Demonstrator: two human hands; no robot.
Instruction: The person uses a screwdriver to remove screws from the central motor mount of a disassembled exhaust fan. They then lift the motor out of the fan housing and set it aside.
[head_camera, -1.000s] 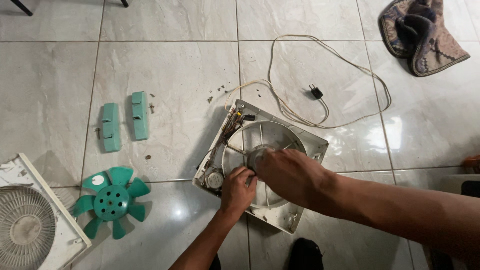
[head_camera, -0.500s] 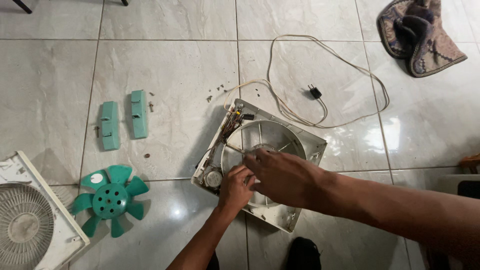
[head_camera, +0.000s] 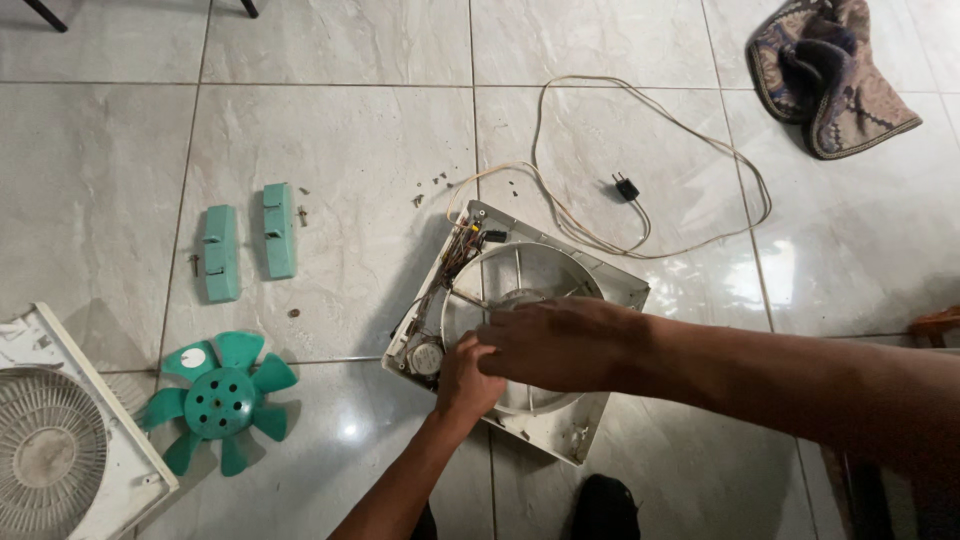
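A white square fan housing (head_camera: 618, 291) lies flat on the tiled floor, with a round opening and bundled wires (head_camera: 460, 250) along its left edge. My right hand (head_camera: 560, 345) reaches in from the right and covers the grey motor (head_camera: 520, 297) at the centre; only the motor's top edge shows. My left hand (head_camera: 465, 378) comes up from below with curled fingers at the ring's lower left, touching my right fingertips. What the left fingers hold is hidden. A round silver part (head_camera: 426, 357) sits just left of it.
A green fan blade (head_camera: 220, 400) and a white front grille (head_camera: 60, 445) lie at lower left. Two green bars (head_camera: 222, 253) (head_camera: 279, 230) lie further up. Small screws (head_camera: 435, 182) are scattered above the housing. The cord (head_camera: 700, 130) loops to a plug (head_camera: 625, 187). A patterned cloth (head_camera: 835, 70) lies top right.
My right hand has slid down and left over the motor, flattening toward my left hand. The left hand has barely moved. The housing stays put.
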